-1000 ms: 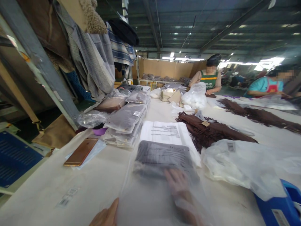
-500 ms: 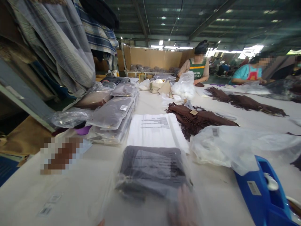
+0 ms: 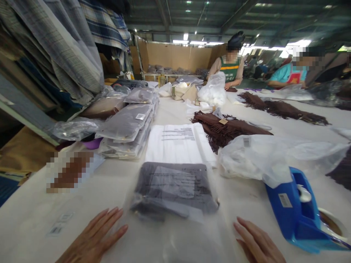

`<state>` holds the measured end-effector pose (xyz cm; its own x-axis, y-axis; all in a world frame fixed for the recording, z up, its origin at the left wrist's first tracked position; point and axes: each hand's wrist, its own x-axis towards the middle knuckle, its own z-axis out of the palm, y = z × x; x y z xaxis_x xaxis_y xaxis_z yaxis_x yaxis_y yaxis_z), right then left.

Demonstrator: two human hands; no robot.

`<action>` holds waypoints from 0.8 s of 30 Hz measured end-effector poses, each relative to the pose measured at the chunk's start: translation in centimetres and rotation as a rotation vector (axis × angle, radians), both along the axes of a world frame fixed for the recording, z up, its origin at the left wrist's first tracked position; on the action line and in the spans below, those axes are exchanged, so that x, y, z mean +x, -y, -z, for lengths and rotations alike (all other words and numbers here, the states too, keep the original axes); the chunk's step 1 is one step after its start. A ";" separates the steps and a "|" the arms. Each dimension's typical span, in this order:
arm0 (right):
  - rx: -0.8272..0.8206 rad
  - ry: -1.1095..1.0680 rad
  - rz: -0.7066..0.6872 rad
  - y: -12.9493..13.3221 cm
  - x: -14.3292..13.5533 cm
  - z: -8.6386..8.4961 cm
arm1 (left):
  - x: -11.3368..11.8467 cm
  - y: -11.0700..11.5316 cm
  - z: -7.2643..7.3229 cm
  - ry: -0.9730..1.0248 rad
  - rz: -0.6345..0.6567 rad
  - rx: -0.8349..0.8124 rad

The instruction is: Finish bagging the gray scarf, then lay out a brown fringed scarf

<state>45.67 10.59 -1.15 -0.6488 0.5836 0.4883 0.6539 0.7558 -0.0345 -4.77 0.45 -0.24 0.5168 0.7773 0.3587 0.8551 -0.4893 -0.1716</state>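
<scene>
A folded dark grey fabric item (image 3: 175,190) lies inside a clear plastic bag (image 3: 178,241) with printed text, right in front of me. The bag's lower part stretches toward me between my hands. My left hand (image 3: 95,233) rests at the bag's left side, fingers spread and holding nothing. On the other side, my right hand (image 3: 255,239) lies with its fingers extended, near the bag's right edge and also without anything in it. Just beyond the bagged item sits a stack of white printed plastic bags (image 3: 175,142).
Bagged grey items (image 3: 124,122) are piled at the left. A blue tape dispenser (image 3: 293,215) stands at the right, beside a crumpled plastic bag (image 3: 252,157). Brown fringed scarves (image 3: 233,129) lie farther back. A co-worker in a green apron (image 3: 231,75) handles plastic across the table.
My right hand has moved off the bag to its right side. My left hand, barely visible before, has come into view at the left. The camera view has shifted slightly.
</scene>
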 end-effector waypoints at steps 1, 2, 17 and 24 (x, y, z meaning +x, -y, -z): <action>0.060 0.075 -0.076 -0.8 -0.5 -0.3 | 0.2 -1.0 -0.6 -0.077 0.085 0.011; 0.115 0.135 -0.156 -1.5 -1.2 -0.6 | 0.5 -1.9 -1.3 -0.126 0.137 0.016; -0.657 -0.363 0.030 -2.7 -5.7 0.9 | 1.7 -4.2 0.9 0.857 -0.473 -0.710; -0.819 -0.634 0.534 -3.2 -9.4 0.9 | 5.1 -4.7 3.1 0.534 -0.703 -0.085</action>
